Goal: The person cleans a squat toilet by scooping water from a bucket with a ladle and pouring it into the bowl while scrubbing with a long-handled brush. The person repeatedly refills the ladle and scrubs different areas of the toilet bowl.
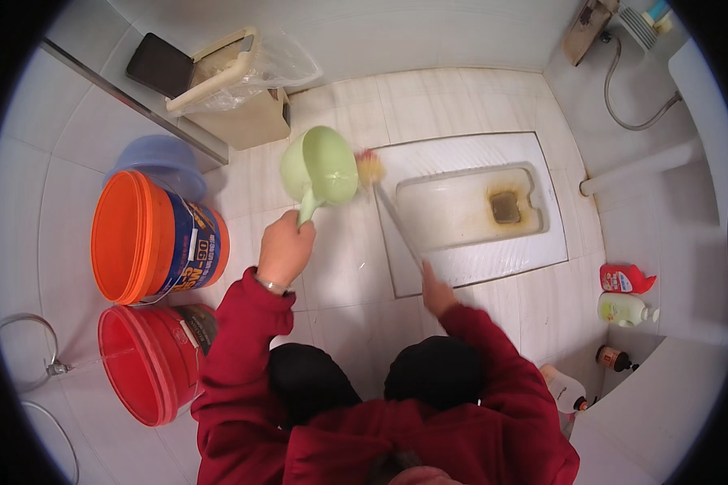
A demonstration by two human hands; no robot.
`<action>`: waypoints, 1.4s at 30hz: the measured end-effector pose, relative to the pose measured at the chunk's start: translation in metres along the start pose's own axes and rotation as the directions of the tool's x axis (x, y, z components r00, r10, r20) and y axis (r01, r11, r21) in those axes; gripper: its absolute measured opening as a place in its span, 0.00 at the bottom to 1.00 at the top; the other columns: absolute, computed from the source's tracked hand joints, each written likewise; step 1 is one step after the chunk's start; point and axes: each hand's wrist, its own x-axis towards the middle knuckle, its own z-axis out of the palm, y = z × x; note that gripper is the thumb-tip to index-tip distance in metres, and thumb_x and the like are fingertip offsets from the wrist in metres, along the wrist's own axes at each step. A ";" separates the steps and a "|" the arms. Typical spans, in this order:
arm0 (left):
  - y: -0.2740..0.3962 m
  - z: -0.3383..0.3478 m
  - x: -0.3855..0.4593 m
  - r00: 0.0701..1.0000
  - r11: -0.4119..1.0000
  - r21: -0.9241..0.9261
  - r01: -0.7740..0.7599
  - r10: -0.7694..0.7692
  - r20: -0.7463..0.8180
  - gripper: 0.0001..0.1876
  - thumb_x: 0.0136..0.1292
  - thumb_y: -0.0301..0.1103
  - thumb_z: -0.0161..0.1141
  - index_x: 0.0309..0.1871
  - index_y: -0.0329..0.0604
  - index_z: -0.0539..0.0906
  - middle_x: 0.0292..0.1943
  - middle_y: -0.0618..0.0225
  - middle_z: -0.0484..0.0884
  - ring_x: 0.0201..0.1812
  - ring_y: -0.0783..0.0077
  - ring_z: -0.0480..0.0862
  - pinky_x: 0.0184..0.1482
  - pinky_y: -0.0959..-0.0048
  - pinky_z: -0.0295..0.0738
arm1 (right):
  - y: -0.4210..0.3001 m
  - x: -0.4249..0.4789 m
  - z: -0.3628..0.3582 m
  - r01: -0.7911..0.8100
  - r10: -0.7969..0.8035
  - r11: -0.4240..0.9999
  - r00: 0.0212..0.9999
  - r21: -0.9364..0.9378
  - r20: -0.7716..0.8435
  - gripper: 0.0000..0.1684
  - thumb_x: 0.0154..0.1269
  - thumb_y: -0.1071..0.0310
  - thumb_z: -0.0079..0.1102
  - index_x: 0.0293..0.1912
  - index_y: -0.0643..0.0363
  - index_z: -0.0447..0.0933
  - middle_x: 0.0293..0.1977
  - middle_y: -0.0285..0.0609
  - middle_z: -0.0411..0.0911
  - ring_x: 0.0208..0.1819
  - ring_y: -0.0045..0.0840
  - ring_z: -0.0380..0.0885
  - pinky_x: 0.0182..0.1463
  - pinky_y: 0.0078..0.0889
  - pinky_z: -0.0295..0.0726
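Observation:
My left hand [286, 248] is closed round the handle of a light green plastic dipper [292, 167], whose open side faces right and shows a wet sheen inside. My right hand [440, 292] grips the grey handle of a cleaning brush [400, 224]. The brush's red and yellow bristle head, somewhat blurred, is just right of the dipper, by the upper left corner of the squat toilet [461, 257]. Brown stains surround the toilet's drain hole [505, 207]. The white tiled floor [340, 267] looks wet below the dipper.
At left stand an orange bucket [118, 236], a red bucket [136, 376] with water running into it from a tap [56, 367], and a blue basin [158, 159]. A beige bin [242, 124] with a plastic liner stands behind. Bottles, one red [622, 279] and one pale green [622, 310], are at right.

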 end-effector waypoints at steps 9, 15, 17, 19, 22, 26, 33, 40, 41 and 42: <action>-0.013 -0.022 -0.041 0.877 0.635 -0.607 0.478 -0.303 0.374 0.14 0.57 0.32 0.50 0.42 0.30 0.74 0.20 0.72 0.69 0.13 0.85 0.63 0.13 0.84 0.55 | 0.008 0.036 -0.037 -0.030 0.036 0.999 0.990 0.042 -0.137 0.29 0.64 0.64 0.38 0.62 0.58 0.45 0.26 0.62 0.73 0.29 0.53 0.72 0.32 0.53 0.68; -0.011 -0.020 -0.058 0.888 0.610 -0.646 0.459 -0.277 0.368 0.13 0.58 0.31 0.49 0.42 0.31 0.74 0.21 0.72 0.69 0.12 0.86 0.61 0.11 0.85 0.51 | 0.037 -0.023 -0.018 -0.055 0.062 0.997 0.989 0.057 -0.132 0.34 0.62 0.66 0.42 0.64 0.55 0.41 0.23 0.62 0.73 0.25 0.54 0.72 0.30 0.54 0.68; -0.013 -0.019 -0.060 0.875 0.624 -0.617 0.479 -0.282 0.394 0.13 0.58 0.31 0.49 0.43 0.31 0.74 0.21 0.72 0.69 0.13 0.86 0.62 0.12 0.85 0.53 | 0.039 -0.075 -0.008 -0.060 0.067 0.994 0.995 0.088 -0.079 0.34 0.62 0.66 0.41 0.65 0.53 0.41 0.21 0.60 0.73 0.24 0.53 0.72 0.28 0.54 0.68; -0.012 -0.016 -0.058 0.869 0.645 -0.591 0.485 -0.281 0.407 0.13 0.58 0.32 0.48 0.42 0.31 0.74 0.21 0.72 0.69 0.13 0.86 0.62 0.13 0.85 0.53 | 0.049 -0.072 -0.011 -0.104 0.110 0.991 0.992 0.085 -0.069 0.34 0.62 0.66 0.42 0.65 0.52 0.42 0.21 0.60 0.73 0.24 0.53 0.72 0.28 0.55 0.68; -0.013 -0.012 -0.053 0.868 0.655 -0.581 0.483 -0.269 0.417 0.13 0.58 0.33 0.49 0.41 0.32 0.74 0.21 0.72 0.69 0.13 0.86 0.62 0.13 0.85 0.53 | 0.067 -0.059 -0.037 -0.123 0.109 0.983 0.989 -0.137 -0.105 0.32 0.62 0.65 0.42 0.64 0.52 0.46 0.21 0.57 0.74 0.23 0.52 0.72 0.28 0.54 0.69; -0.009 -0.009 -0.058 0.870 0.638 -0.602 0.480 -0.260 0.418 0.12 0.58 0.31 0.49 0.40 0.30 0.74 0.20 0.72 0.68 0.14 0.85 0.63 0.14 0.83 0.55 | 0.073 -0.069 -0.062 -0.072 0.060 0.995 0.986 -0.073 -0.156 0.30 0.61 0.65 0.42 0.63 0.52 0.49 0.21 0.57 0.74 0.23 0.52 0.72 0.29 0.54 0.69; 0.004 -0.010 -0.061 0.877 0.668 -0.578 0.470 -0.276 0.394 0.14 0.58 0.32 0.48 0.42 0.30 0.74 0.21 0.72 0.68 0.13 0.85 0.63 0.14 0.83 0.55 | 0.075 0.045 -0.096 -0.077 0.108 0.993 0.911 0.093 -0.397 0.28 0.61 0.67 0.40 0.61 0.56 0.51 0.24 0.63 0.73 0.27 0.55 0.72 0.30 0.54 0.69; -0.004 -0.013 -0.063 0.876 0.671 -0.571 0.473 -0.292 0.383 0.15 0.58 0.31 0.48 0.44 0.30 0.73 0.21 0.72 0.69 0.13 0.86 0.62 0.13 0.85 0.55 | 0.030 0.005 0.004 -0.032 0.046 0.996 0.987 0.089 -0.156 0.32 0.60 0.67 0.41 0.63 0.57 0.47 0.23 0.61 0.73 0.26 0.53 0.73 0.29 0.53 0.69; -0.004 -0.013 -0.061 0.880 0.668 -0.580 0.466 -0.284 0.381 0.15 0.58 0.31 0.48 0.45 0.30 0.73 0.21 0.72 0.69 0.13 0.86 0.62 0.13 0.85 0.55 | 0.028 -0.018 -0.001 -0.055 0.065 0.994 0.992 0.092 -0.110 0.32 0.61 0.67 0.41 0.64 0.56 0.45 0.22 0.60 0.73 0.26 0.53 0.73 0.29 0.52 0.69; -0.005 -0.012 -0.061 0.879 0.668 -0.579 0.468 -0.283 0.384 0.15 0.58 0.31 0.48 0.45 0.30 0.73 0.21 0.72 0.69 0.13 0.86 0.62 0.13 0.85 0.55 | 0.036 -0.026 -0.006 -0.057 0.070 0.994 0.987 0.093 -0.148 0.32 0.61 0.66 0.41 0.64 0.56 0.46 0.22 0.60 0.73 0.26 0.53 0.73 0.28 0.52 0.69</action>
